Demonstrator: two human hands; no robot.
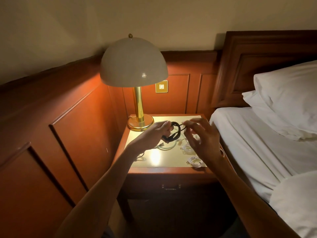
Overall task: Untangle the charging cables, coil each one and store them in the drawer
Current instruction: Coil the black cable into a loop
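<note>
A black cable [175, 133], wound into a loose coil, hangs above the nightstand top [159, 160]. My left hand [157, 133] grips the coil's left side. My right hand [199, 134] pinches a strand of the same cable between thumb and forefinger, its other fingers spread. On the top lie a pale green cable [167, 146], a loose white cable [187, 148] and a coiled white cable [195, 161] near the front right corner. The drawer [171, 186] under the top is closed, with a small metal handle.
A brass lamp [139, 117] with a white dome shade stands at the nightstand's back left. Wood panelling lines the wall on the left and behind. A bed [257, 143] with white sheets and pillows lies close on the right.
</note>
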